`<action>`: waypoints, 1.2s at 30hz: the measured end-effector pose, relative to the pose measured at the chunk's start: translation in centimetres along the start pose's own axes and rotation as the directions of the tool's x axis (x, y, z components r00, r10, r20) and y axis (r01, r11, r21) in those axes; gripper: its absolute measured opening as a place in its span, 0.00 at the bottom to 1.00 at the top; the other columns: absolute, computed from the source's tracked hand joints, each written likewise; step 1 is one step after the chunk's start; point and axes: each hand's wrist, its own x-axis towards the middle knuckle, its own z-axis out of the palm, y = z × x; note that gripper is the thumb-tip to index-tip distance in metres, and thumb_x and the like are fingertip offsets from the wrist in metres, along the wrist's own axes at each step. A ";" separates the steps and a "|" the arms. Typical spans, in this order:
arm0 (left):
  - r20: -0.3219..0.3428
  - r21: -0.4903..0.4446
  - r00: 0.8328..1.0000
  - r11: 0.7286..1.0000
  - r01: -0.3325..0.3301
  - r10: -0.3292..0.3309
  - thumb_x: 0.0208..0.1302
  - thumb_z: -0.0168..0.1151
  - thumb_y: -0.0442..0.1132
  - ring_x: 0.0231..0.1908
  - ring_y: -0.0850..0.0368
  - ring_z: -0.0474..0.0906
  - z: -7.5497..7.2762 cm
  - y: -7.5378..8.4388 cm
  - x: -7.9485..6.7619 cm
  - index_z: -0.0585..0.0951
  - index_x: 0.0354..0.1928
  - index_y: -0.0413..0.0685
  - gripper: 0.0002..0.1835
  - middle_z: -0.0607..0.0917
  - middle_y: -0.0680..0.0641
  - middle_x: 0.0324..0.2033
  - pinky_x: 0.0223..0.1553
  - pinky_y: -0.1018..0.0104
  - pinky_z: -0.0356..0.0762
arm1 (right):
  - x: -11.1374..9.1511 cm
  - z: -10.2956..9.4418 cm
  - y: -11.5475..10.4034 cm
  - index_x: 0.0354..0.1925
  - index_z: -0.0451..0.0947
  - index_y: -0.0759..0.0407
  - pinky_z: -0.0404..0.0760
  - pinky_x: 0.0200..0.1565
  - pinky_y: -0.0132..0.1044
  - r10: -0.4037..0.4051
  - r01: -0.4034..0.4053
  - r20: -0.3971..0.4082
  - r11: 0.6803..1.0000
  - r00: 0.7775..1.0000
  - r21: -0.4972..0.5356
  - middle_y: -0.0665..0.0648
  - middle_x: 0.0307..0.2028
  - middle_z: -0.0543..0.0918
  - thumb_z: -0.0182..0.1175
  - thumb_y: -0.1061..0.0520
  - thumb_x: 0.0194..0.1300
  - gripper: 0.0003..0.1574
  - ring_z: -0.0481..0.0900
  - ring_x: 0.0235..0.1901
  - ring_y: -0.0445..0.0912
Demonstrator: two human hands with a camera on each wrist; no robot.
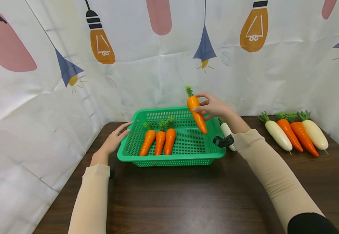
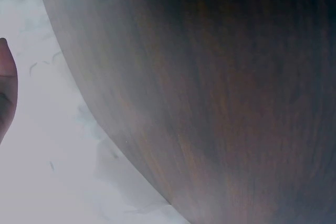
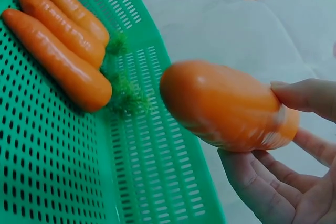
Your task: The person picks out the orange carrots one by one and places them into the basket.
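Note:
My right hand [image 1: 214, 106] pinches a carrot [image 1: 197, 113] between thumb and fingers, up over the right part of a green basket [image 1: 169, 158]. The carrot's leafy top points up and its tip slants down to the right. In the right wrist view, the thumb and fingers grip the same carrot [image 3: 226, 103] from opposite sides. Inside the basket, three carrots [image 1: 159, 142] lie side by side on the left, leaves toward the back. My left hand [image 1: 113, 142] lies at the basket's left rim, fingers extended along it; only a finger edge [image 2: 6, 90] appears in the left wrist view.
A white radish [image 1: 227, 131] lies just right of the basket, partly hidden by my right wrist. Farther right, two white radishes [image 1: 278, 135] and two carrots [image 1: 304, 138] lie in a row on the dark wooden table [image 1: 172, 195]. A patterned curtain [image 1: 163, 78] hangs behind the basket.

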 end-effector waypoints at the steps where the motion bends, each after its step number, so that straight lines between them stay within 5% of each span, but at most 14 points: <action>1: -0.001 0.001 1.000 1.000 0.001 -0.001 0.84 0.44 0.52 0.70 0.25 0.60 0.0 0.0 0.0 0.56 0.82 0.53 0.31 0.51 0.36 0.79 0.64 0.24 0.57 | 0.1 0.1 0.0 0.80 0.52 0.54 0.87 0.46 0.50 -0.001 0.001 -0.003 1.000 1.000 0.004 0.71 0.68 0.67 0.62 0.58 0.74 0.45 0.79 0.55 0.66; 20: 0.000 0.001 1.000 1.000 -0.009 0.009 0.82 0.44 0.57 0.69 0.25 0.61 0.1 0.2 0.0 0.58 0.81 0.55 0.32 0.53 0.35 0.79 0.63 0.24 0.60 | 1.9 2.0 0.7 0.79 0.54 0.52 0.87 0.42 0.45 0.016 -0.015 -0.005 0.994 1.000 0.112 0.69 0.67 0.67 0.62 0.59 0.74 0.44 0.80 0.53 0.64; 28: 0.011 -0.003 1.000 1.000 0.005 -0.005 0.84 0.43 0.50 0.70 0.24 0.59 0.0 0.2 0.1 0.56 0.82 0.51 0.31 0.51 0.34 0.79 0.64 0.24 0.59 | 2.5 3.0 0.7 0.79 0.54 0.52 0.87 0.45 0.48 0.030 -0.031 0.016 0.991 0.999 0.132 0.69 0.65 0.69 0.62 0.60 0.74 0.43 0.80 0.52 0.65; 36: 0.003 0.004 1.000 1.000 0.003 -0.003 0.83 0.44 0.55 0.70 0.25 0.60 0.0 0.5 -0.2 0.57 0.82 0.54 0.32 0.52 0.35 0.79 0.64 0.25 0.59 | 2.8 3.7 0.8 0.78 0.53 0.54 0.87 0.45 0.50 0.036 -0.040 0.046 0.995 0.998 0.092 0.71 0.65 0.68 0.62 0.61 0.74 0.43 0.81 0.50 0.64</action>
